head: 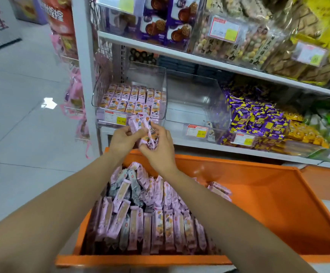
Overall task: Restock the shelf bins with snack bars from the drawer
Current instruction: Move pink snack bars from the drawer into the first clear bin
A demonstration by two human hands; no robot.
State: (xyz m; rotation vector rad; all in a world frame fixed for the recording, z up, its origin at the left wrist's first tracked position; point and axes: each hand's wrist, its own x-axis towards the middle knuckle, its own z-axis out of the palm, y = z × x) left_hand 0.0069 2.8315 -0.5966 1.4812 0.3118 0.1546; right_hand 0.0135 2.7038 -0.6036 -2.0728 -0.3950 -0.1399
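Both hands meet above the far edge of the orange drawer, sharing a small bundle of pink snack bars. The left hand curls round the bundle's upper left side, and the right hand wraps its lower end from the right, so neither is free. The bundle's long axis slants from lower right up to upper left, its top ends pointing at the front lip of the partly filled bin. That bin lies just ahead of and above the hands, slightly to their left, which puts the left hand nearer to it. The bars already inside sit in two neat rows with their long sides running front to back, so the bundle probably needs only a small turn to line up. The neighbouring clear bin to the right looks almost empty. Many more bars fill the drawer's left half below the forearms.
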